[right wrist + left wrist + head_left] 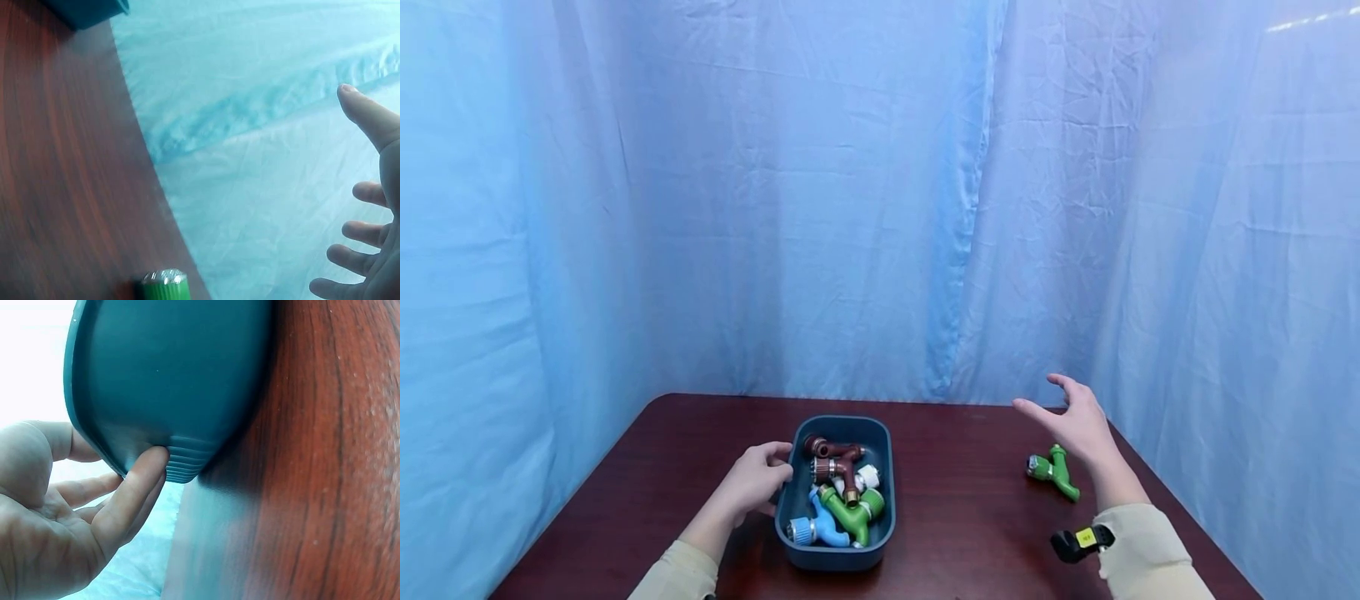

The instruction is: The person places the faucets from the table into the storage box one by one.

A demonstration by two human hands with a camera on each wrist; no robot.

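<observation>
A dark blue-grey plastic container (887, 500) stands on the table, holding several taps: brown taps (842, 468), a green tap (852, 514), a light blue tap (822, 527) and a partly hidden white one (868, 477). My left hand (751, 481) grips its left side; in the left wrist view one fingertip presses the outer wall (169, 375) near the ribbed part. To the right another green tap (1058, 473) lies on the tabletop. Above and just beyond it my right hand (1078, 421) hovers with fingers spread, holding nothing. In the right wrist view only that tap's ribbed knob (165, 289) shows.
The dark red-brown wooden table (962, 500) has its far edge close to a hanging blue curtain (865, 208), which also encloses both sides. A black strap device with a yellow label (1084, 538) is on my right wrist.
</observation>
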